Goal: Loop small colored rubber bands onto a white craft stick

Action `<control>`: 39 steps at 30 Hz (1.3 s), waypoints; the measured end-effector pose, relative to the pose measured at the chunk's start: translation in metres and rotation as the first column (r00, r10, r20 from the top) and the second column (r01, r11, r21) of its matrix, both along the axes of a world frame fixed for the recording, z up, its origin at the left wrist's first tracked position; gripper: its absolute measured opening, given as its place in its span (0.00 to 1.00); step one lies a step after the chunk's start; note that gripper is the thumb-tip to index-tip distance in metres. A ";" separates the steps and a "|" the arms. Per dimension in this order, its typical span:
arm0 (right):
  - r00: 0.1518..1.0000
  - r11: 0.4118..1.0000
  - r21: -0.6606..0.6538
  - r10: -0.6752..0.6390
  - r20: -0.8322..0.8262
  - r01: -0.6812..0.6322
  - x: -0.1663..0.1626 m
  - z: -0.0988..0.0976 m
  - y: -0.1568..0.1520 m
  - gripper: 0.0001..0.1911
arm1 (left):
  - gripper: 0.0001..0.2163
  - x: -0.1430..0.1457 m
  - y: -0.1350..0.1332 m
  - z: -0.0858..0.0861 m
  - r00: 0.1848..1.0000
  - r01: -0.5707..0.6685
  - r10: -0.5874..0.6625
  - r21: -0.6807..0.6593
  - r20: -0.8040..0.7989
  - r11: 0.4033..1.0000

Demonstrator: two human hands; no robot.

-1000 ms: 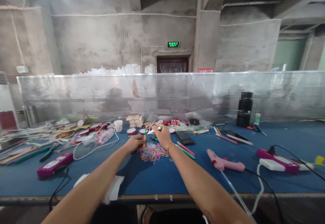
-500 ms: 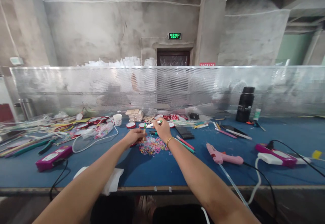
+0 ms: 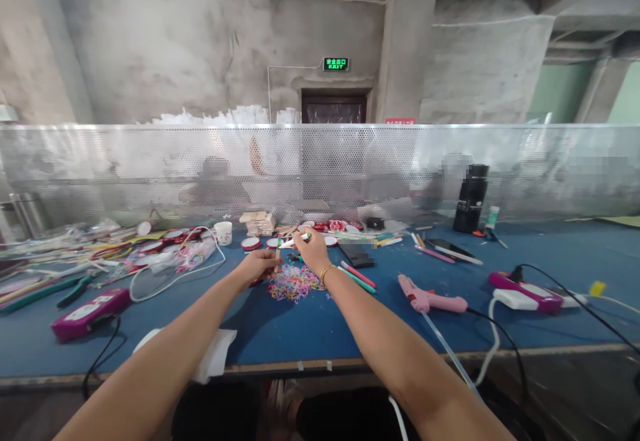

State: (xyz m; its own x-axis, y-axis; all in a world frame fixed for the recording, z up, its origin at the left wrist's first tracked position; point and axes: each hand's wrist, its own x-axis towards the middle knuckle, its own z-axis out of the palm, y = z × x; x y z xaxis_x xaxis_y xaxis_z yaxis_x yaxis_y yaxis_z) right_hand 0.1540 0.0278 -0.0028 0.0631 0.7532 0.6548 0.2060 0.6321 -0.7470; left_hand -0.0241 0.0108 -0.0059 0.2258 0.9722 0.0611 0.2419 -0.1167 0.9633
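Both my arms reach out over a blue table [image 3: 310, 327]. My left hand [image 3: 257, 266] is closed in a pinch on a small wooden stick with a green tip [image 3: 278, 248], held upright. My right hand [image 3: 313, 251] is closed round a white pen with a green end [image 3: 294, 241], whose tip points left toward the stick. A gold bracelet sits on my right wrist. Just under both hands lies a heap of small coloured rubber bands [image 3: 293, 282].
A pink glue gun [image 3: 429, 297] with its cable lies to the right, a purple power strip [image 3: 525, 291] beyond it. Another purple strip [image 3: 85, 311], pliers, sticks and round red-and-white badges crowd the left. A black bottle [image 3: 470, 197] stands before the perforated metal screen [image 3: 525, 167]. White tissue [image 3: 210, 354] lies near the front edge.
The view has drifted a little to the right and up. Both hands keep their grips and stay together over the rubber bands, the pen tip close to the stick.
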 end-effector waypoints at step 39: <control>0.999 0.999 0.006 -0.041 -0.002 0.041 0.001 -0.005 0.001 0.08 | 0.15 0.001 -0.002 -0.003 1.000 0.005 -0.005 -0.001 0.013 1.000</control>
State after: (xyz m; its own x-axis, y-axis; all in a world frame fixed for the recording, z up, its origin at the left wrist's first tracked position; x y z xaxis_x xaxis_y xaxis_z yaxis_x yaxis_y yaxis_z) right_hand 0.1548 0.0287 -0.0075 0.0950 0.7461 0.6590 0.2302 0.6276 -0.7437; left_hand -0.0228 0.0084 -0.0092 0.2301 0.9711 0.0634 0.2287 -0.1173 0.9664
